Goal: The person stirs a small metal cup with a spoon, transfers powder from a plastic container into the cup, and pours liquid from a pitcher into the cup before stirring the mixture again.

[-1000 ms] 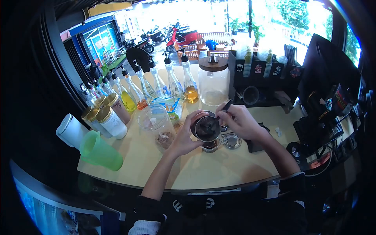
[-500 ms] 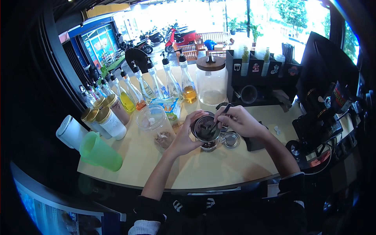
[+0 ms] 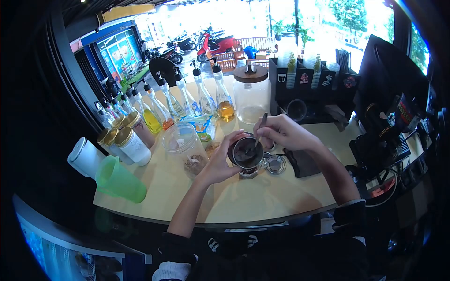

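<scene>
My left hand (image 3: pixel 219 163) wraps round a small dark cup (image 3: pixel 240 162) with a shiny rim, tilted so that its inside faces me; a dark substance lines it. In my right hand (image 3: pixel 289 133) is a spoon (image 3: pixel 263 122), pinched near its top, with its lower end inside the cup. Directly below the cup, and mostly hidden by it, a small glass vessel (image 3: pixel 249 176) holds something dark. A round metal strainer or lid (image 3: pixel 275 164) lies beside it on the right. Left of my left hand stands an open clear jar (image 3: pixel 180 146) with brown contents at its bottom.
Pump bottles (image 3: pixel 199 93) line the counter's back left, near gold-lidded jars (image 3: pixel 136 147) and a green pitcher (image 3: pixel 121 180). A wood-lidded glass jar (image 3: pixel 251 100) and black cup organizer (image 3: pixel 316 89) stand behind. A black cloth (image 3: pixel 307 165) lies right; dark equipment (image 3: pixel 377 145) stands beyond.
My right hand has turned and risen slightly, bringing the spoon more upright in the cup. My left hand keeps the cup in nearly the same place.
</scene>
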Tool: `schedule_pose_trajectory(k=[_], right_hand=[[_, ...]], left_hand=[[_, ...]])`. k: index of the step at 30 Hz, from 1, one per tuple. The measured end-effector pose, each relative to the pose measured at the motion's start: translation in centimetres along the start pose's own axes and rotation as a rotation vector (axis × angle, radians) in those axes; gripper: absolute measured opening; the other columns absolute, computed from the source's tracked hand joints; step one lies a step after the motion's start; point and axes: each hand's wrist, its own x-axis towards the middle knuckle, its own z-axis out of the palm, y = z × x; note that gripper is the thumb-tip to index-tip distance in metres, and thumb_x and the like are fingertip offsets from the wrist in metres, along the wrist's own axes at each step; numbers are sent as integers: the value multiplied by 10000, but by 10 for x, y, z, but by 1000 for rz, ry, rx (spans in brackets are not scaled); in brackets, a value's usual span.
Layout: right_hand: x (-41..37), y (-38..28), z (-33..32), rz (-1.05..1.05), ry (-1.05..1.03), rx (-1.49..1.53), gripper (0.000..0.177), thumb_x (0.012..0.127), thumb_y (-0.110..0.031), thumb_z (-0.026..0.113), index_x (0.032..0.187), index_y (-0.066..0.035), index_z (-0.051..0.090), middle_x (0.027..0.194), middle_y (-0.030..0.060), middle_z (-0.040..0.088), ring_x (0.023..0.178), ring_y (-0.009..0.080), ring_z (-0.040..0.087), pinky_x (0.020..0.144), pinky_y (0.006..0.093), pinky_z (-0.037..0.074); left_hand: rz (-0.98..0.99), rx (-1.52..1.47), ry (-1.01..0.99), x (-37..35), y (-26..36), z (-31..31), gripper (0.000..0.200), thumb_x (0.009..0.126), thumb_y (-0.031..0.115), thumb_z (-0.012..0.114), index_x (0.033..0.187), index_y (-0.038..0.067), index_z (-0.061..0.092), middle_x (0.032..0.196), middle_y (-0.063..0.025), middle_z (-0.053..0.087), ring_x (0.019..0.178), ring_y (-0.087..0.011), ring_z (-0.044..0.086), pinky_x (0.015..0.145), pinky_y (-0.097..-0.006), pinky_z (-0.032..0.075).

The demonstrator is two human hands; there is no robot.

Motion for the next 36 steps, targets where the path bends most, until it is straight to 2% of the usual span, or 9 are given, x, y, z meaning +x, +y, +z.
schedule_pose_trajectory(k=[3,7,10,15,19,22,25,31,36], right_hand=[[6,-7,5,-110,-159,-198,162,947,-106,516,932,25,610,641,37,614,592,100,574,570,262,462],[10,-20,4,-7,-99,-189,173,943,-121,522,922,29,606,644,73,611,583,146,578,594,301,472],[14,-24,10,-121,-184,-400,191,933,-139,543,935,43,599,667,142,611,602,247,605,620,338,485],[16,-27,27,-271,-100,-500,211,923,-169,564,929,36,617,754,215,630,719,399,605,670,394,489],[17,-19,33,-422,-28,-414,203,929,-162,558,902,25,630,721,190,631,664,355,619,647,383,489],[16,-23,25,-215,-35,-292,203,904,-147,558,918,39,638,708,181,645,642,323,643,645,381,500],[14,-17,23,-128,88,-187,221,929,-142,543,837,33,640,617,100,627,563,170,631,555,304,474],[5,-9,33,-132,299,-123,224,938,-136,527,825,31,622,597,96,622,537,174,627,542,304,475],[-3,-7,39,-120,282,-133,183,945,-119,499,899,31,594,612,102,633,548,172,638,543,300,479]], left_hand=[[-37,5,-16,2,8,0,921,637,22,763,1415,70,272,1363,-156,453,1281,-250,460,1091,-359,354],[-106,-37,-49,4,12,-2,932,631,22,760,1420,70,265,1367,-158,428,1289,-255,448,1092,-356,351],[-91,59,-37,2,-1,0,939,655,155,832,1412,81,281,1329,-139,474,1257,-242,472,1071,-379,362],[-69,107,-40,1,1,0,942,647,150,812,1413,64,270,1317,-150,452,1253,-273,465,1061,-393,370],[-63,182,-29,-1,-2,3,975,632,148,809,1424,57,247,1319,-170,439,1260,-289,458,1063,-400,369],[-60,0,-1,-1,-10,6,983,636,147,817,1426,60,240,1330,-165,444,1264,-274,459,1072,-395,362],[-72,-18,78,-3,-1,7,968,653,193,848,1410,64,257,1360,-144,418,1286,-252,433,1083,-388,349],[-57,-19,162,-5,-10,13,1021,614,146,864,1416,66,237,1346,-156,421,1285,-257,433,1088,-382,345],[-68,-12,233,-5,-11,18,1030,589,123,872,1404,64,246,1315,-148,452,1245,-248,468,1078,-370,355]])
